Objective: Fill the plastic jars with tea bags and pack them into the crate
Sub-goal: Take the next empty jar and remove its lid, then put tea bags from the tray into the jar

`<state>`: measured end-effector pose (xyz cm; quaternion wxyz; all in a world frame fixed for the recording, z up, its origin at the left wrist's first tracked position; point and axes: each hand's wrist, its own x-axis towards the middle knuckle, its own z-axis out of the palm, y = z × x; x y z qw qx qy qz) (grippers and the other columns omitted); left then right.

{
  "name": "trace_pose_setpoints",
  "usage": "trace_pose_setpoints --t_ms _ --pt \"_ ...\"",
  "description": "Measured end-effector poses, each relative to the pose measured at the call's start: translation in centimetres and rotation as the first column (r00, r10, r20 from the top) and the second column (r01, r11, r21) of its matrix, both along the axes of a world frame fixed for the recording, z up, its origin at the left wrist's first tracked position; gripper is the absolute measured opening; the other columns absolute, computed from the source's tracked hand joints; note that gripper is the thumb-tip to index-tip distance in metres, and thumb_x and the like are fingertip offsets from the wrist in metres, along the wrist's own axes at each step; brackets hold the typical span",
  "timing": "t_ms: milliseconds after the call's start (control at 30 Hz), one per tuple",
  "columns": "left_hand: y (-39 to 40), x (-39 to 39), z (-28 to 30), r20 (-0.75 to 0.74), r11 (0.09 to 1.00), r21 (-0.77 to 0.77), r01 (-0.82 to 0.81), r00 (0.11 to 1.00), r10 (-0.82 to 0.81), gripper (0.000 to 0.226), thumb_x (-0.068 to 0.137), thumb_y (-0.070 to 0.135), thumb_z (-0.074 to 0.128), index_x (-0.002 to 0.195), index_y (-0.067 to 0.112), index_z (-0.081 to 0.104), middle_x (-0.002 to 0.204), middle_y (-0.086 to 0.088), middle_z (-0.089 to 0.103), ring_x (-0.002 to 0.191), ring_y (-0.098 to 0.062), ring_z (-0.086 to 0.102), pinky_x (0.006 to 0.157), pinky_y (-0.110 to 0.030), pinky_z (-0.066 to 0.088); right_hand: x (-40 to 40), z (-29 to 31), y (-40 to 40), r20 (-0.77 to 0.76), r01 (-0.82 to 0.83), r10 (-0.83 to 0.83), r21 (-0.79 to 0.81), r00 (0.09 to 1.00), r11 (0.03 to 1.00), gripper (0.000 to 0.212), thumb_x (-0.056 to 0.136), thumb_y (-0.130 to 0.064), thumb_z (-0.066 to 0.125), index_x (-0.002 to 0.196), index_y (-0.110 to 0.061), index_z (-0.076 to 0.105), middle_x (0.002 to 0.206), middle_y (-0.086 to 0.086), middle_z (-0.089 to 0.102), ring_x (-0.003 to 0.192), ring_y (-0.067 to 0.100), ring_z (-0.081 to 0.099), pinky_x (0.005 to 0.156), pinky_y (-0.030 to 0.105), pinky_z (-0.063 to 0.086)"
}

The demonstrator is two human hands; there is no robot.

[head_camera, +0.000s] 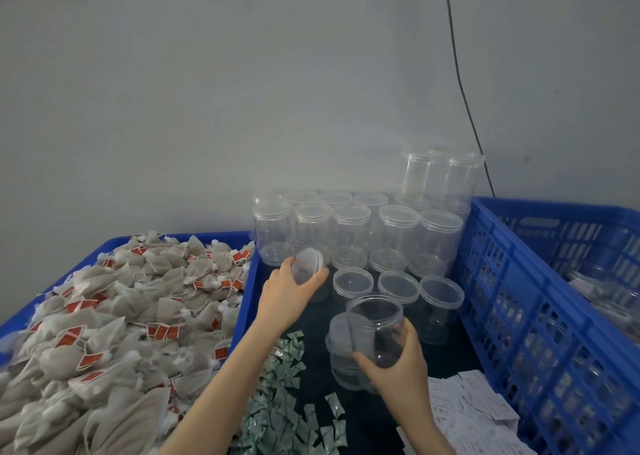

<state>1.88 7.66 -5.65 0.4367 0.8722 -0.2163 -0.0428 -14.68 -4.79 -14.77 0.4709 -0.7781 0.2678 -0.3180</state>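
My right hand (394,368) grips an open, empty clear plastic jar (375,326) above the dark table, tilted slightly. My left hand (287,292) holds its clear lid (308,264) near the front row of jars. Several lidded clear jars (360,229) stand in rows against the wall, a few stacked higher at the back right. Another lidded jar (341,354) stands just behind the held one. A blue tray (247,302) on the left is heaped with tea bags (114,316) carrying red tags. The blue crate (519,299) stands at the right, with filled jars partly visible inside.
Small green-and-white sachets (284,402) lie scattered on the table between my forearms. White printed paper slips (474,409) are piled at the lower right, beside the crate. A black cable (460,84) runs down the grey wall behind the jars.
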Motion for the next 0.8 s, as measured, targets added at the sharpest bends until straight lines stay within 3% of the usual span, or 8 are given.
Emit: trace_pose_setpoints --t_ms 133,267,467,667,733,800 --pt "-1.0 2.0 -2.7 0.033 0.922 0.387 0.026 0.999 -0.042 0.081 0.075 0.049 0.073 0.135 0.01 0.036 0.135 -0.012 0.046 0.12 -0.03 0.048 0.098 -0.043 0.046 -0.1 -0.3 -0.4 0.06 -0.031 0.028 0.042 0.998 0.999 0.1 0.058 -0.021 0.094 0.14 -0.028 0.039 0.13 -0.008 0.053 0.116 0.006 0.051 0.092 0.019 0.037" --pt "-2.7 3.0 -4.5 0.009 0.81 0.58 0.085 0.994 -0.11 0.07 0.079 0.041 0.073 0.134 0.01 0.041 0.135 -0.012 0.044 0.116 -0.028 0.053 0.096 -0.038 0.05 -0.3 -0.7 -0.3 0.1 -0.055 0.046 0.087 0.994 0.995 0.095 0.059 -0.019 0.095 0.129 -0.042 0.035 0.124 -0.013 0.054 0.116 0.008 0.052 0.093 0.019 0.038" --pt "-4.6 4.2 -6.5 0.063 0.775 0.63 0.048 0.992 -0.113 0.066 0.084 0.04 0.068 0.135 0.01 0.041 0.135 -0.012 0.044 0.121 -0.028 0.049 0.101 -0.039 0.045 -1.3 -1.1 0.4 0.119 -0.107 0.098 0.075 0.988 0.991 0.098 0.051 -0.026 0.094 0.128 -0.052 0.038 0.132 -0.025 0.049 0.123 -0.005 0.047 0.1 0.024 0.04" --pt "-5.3 4.0 -8.2 -0.094 0.802 0.576 0.162 0.987 -0.132 0.074 0.084 0.034 0.071 0.14 0.003 0.033 0.144 -0.018 0.03 0.129 -0.032 0.041 0.107 -0.039 0.039 -1.4 -0.6 1.1 0.153 -0.133 0.117 0.093 0.981 0.987 0.096 0.041 -0.049 0.084 0.127 -0.049 0.041 0.127 -0.023 0.056 0.116 -0.014 0.05 0.086 0.004 0.043" --pt "-5.2 3.9 -8.8 -0.156 0.777 0.584 0.235 0.972 -0.177 0.066 0.082 0.033 0.072 0.134 0.004 0.042 0.141 -0.017 0.031 0.123 -0.03 0.047 0.104 -0.033 0.04 -1.4 -0.4 1.4 0.147 -0.147 0.132 0.093 0.98 0.985 0.099 0.042 -0.048 0.084 0.13 -0.048 0.039 0.129 -0.021 0.055 0.119 -0.01 0.051 0.089 0.007 0.043" --pt "-5.0 4.0 -9.2 -0.18 0.734 0.61 0.298 0.955 -0.238 0.047 0.083 0.03 0.071 0.121 0.008 0.056 0.134 -0.013 0.044 0.115 -0.026 0.053 0.095 -0.028 0.043 -1.2 -0.2 1.6 0.137 -0.156 0.143 0.088 0.98 0.984 0.1 0.044 -0.046 0.084 0.132 -0.047 0.037 0.132 -0.019 0.055 0.122 -0.005 0.05 0.095 0.013 0.042"
